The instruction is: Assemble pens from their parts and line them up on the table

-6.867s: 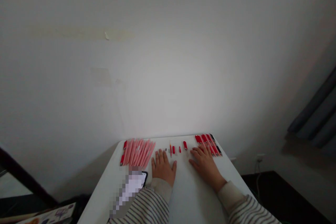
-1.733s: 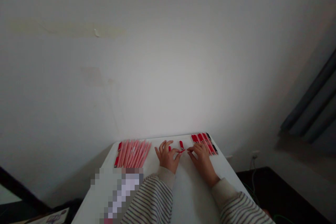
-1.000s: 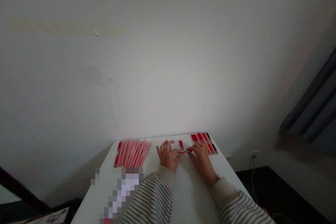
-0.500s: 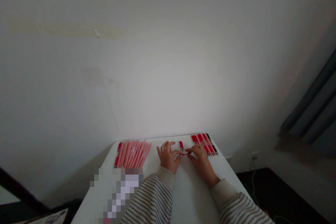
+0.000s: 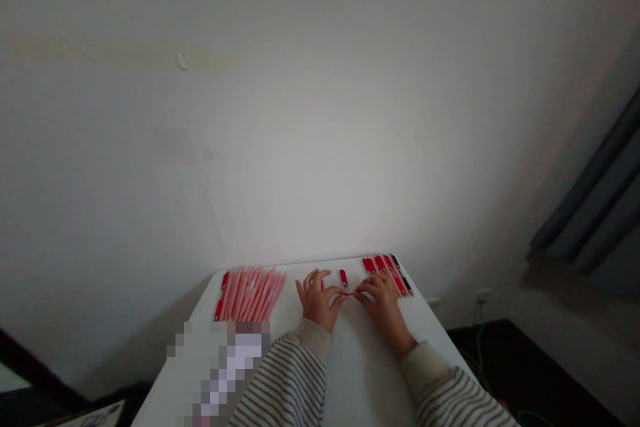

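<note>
Both my hands meet near the far edge of a white table [image 5: 350, 360]. My left hand [image 5: 316, 299] and my right hand [image 5: 381, 301] pinch the two ends of a small red pen part [image 5: 348, 293] between fingertips. The other fingers of my left hand are raised and curled. Just beyond the hands lies a short red cap [image 5: 343, 277]. A row of pink pen barrels [image 5: 250, 293] lies to the left. To the right sits a row of red pens [image 5: 387, 270].
A blurred-out flat object [image 5: 220, 367] lies on the table's left near side. The table stands against a plain white wall [image 5: 300, 113]. A dark curtain [image 5: 590, 207] hangs at the right, with a cable and socket [image 5: 483, 297] low on the wall.
Earlier both hands lay flat and open on the table. They have since come together and pinched the small red part. Over the last second they have barely moved.
</note>
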Tool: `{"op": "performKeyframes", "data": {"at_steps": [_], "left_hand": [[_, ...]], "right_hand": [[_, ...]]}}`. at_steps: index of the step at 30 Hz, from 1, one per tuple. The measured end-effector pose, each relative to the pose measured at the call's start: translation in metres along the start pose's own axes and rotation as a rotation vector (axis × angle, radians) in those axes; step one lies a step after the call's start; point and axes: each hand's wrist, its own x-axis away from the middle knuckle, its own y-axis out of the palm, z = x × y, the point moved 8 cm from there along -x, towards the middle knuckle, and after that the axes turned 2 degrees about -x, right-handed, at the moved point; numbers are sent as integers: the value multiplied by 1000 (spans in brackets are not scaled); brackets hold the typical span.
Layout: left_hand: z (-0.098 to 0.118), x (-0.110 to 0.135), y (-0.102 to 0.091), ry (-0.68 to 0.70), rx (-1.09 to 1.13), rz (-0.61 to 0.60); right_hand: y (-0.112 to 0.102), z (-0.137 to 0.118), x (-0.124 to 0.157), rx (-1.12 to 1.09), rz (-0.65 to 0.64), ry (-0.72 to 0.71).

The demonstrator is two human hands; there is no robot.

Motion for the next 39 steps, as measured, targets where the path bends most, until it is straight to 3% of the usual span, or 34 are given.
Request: {"op": "performKeyframes", "data": {"at_steps": [12,22,30,39], "left_hand": [[-2,0,4,1,6,24],[-1,0,5,-28,27,-54],[-2,2,2,-7,17,107],[-3,1,2,8,43,35]], "right_hand": [[0,1,-1,16,29,-3],[1,2,0,27,-2,-2],[0,0,-1,30,-6,2],[4,-1,-1,85,-15,-11]]}}
